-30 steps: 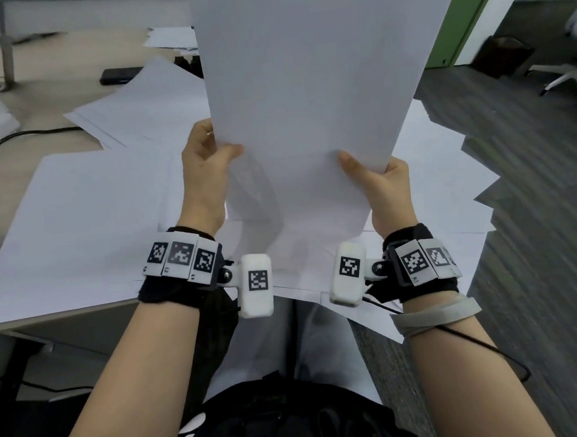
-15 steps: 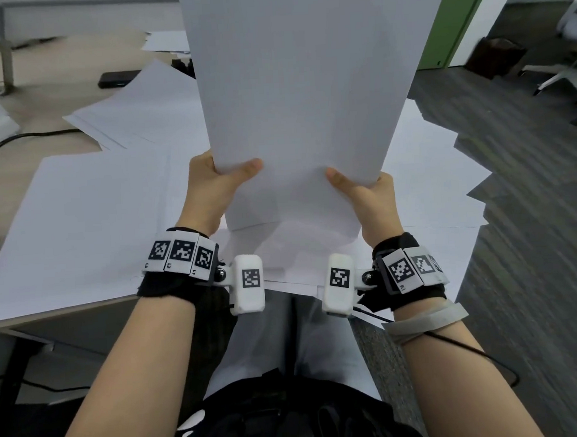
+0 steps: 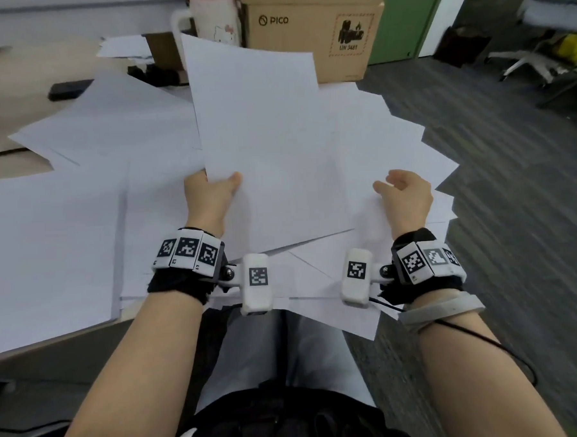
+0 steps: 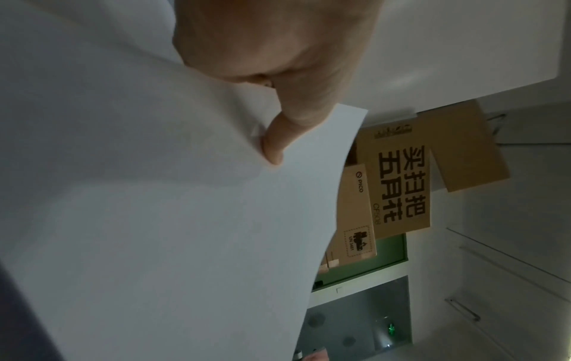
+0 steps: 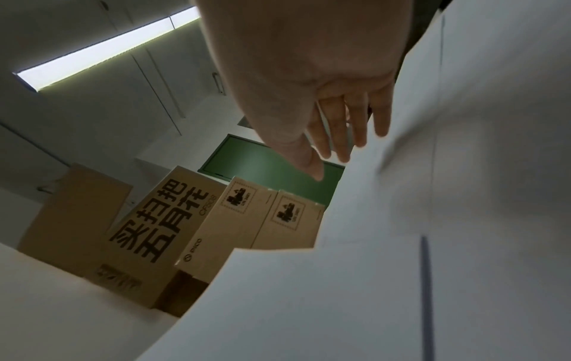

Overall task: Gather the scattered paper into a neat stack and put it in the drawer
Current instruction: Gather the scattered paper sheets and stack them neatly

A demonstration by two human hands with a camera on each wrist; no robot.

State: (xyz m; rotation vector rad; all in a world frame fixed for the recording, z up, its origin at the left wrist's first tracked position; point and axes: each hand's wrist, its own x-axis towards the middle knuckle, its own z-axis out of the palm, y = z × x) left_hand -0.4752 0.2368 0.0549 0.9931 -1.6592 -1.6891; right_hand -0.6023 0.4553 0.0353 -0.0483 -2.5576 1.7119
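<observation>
My left hand [image 3: 217,185] pinches the lower left edge of a gathered stack of white paper [image 3: 262,136], thumb on top, and holds it tilted low over the desk. In the left wrist view the thumb [image 4: 275,144] presses on the top sheet [image 4: 154,219]. My right hand [image 3: 401,192] hovers at the right, off the held stack, over fanned loose sheets [image 3: 393,139]. The right wrist view shows its fingers [image 5: 346,132] straight and holding nothing, beside paper [image 5: 432,219]. More scattered sheets [image 3: 64,230] cover the desk at left. No drawer is in view.
A brown PICO cardboard box [image 3: 314,33] and a white mug [image 3: 216,18] stand behind the paper. A black flat device [image 3: 69,89] lies at the back left. The desk's front edge [image 3: 53,341] runs by my left forearm. An office chair base [image 3: 533,62] stands on the grey floor at right.
The stack, held upright by both hands before, has dropped low over the desk. My right hand let go of it and moved out to the right.
</observation>
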